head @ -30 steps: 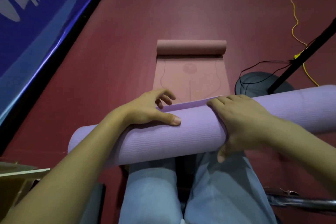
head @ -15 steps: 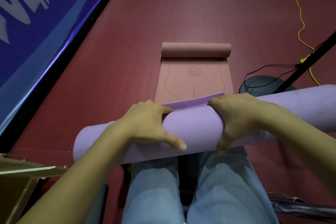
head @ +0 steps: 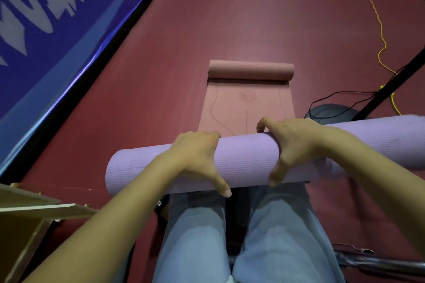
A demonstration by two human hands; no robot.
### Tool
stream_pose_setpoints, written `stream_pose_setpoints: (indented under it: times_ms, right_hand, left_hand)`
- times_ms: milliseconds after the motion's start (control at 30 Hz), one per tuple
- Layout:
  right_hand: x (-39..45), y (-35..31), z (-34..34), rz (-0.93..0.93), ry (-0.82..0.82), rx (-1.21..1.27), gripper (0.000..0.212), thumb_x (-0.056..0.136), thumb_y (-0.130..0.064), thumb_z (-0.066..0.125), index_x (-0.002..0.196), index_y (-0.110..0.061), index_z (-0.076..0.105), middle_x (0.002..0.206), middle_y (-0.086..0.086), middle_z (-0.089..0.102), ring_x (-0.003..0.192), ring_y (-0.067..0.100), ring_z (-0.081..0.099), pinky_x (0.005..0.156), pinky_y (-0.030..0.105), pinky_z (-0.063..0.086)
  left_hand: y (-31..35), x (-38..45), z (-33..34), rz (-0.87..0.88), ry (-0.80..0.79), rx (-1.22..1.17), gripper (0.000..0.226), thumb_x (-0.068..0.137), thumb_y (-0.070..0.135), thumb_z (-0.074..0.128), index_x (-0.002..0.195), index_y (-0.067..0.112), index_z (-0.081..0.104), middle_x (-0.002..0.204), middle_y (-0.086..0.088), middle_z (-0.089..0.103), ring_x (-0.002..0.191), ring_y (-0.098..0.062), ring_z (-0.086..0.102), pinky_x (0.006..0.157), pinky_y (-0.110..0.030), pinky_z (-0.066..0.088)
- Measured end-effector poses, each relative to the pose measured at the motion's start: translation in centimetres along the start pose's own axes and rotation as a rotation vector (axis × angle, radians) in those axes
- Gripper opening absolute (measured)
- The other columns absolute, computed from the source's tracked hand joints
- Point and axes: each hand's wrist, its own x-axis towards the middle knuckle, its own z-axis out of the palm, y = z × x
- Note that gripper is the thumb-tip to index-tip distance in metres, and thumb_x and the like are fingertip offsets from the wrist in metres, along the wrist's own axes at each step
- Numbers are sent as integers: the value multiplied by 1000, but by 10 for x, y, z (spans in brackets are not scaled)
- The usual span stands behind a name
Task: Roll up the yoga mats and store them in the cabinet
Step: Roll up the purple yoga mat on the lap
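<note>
The rolled foam yoga mat [head: 246, 158] is pale lilac with a fine wavy ribbed texture. The half-unrolled rubber mat [head: 247, 108] is dusty pink with thin darker line drawings, on a maroon floor [head: 253, 18]. Blue wall banner [head: 46, 30] with white lettering, and a bright yellow cord [head: 380, 30].

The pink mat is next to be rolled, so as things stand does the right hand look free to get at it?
Probably not yet. The right hand grips the purple mat, as does the left hand. The pink mat lies half unrolled on the floor beyond the purple roll, nothing else blocking it.
</note>
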Motion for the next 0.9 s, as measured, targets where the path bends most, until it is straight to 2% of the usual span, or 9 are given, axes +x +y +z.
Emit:
stream_pose_setpoints:
  times_ms: [167,400,500,633,733,900]
  right_hand:
    - [-9,-8,-8,23,20,16,102,39,-66,90,123,-42,36,110,-11,60,92,20,58,77,38,45]
    - [-45,-18,25,7,148,-132,107,39,-66,83,126,-36,31,96,-12,52,82,22,53,68,35,42]
    - [-58,-21,30,-4,169,-123,103,40,-66,82,124,-36,31,99,-8,58,83,23,55,67,34,42]
    - [-72,-22,38,-3,89,-41,101,40,-67,81,122,-40,29,100,-9,57,86,21,58,76,38,51]
    - [-79,-26,40,-5,27,-18,97,42,-66,82,119,-39,29,101,-9,56,89,22,58,77,38,52]
    - [-85,-25,50,-6,-85,31,89,46,-72,74,118,-39,34,106,-8,60,94,21,60,85,43,53]
  left_hand:
    - [0,-6,-4,10,77,-22,97,35,83,79,115,34,54,102,13,67,88,-21,62,73,-39,47]
    - [15,-37,24,44,227,60,93,36,81,78,111,32,54,102,12,68,88,-23,65,71,-39,50]
    - [20,-43,18,54,191,156,94,34,86,73,104,27,53,95,10,68,80,-25,64,65,-37,46]
    - [25,-54,17,79,140,243,93,31,93,68,94,25,51,80,10,63,70,-22,58,63,-37,45]
    - [27,-60,17,99,96,231,93,31,93,70,92,25,52,76,10,60,68,-18,55,60,-36,42]
    - [30,-57,7,108,-132,103,89,27,89,76,92,30,59,83,11,64,76,-15,60,72,-37,54]
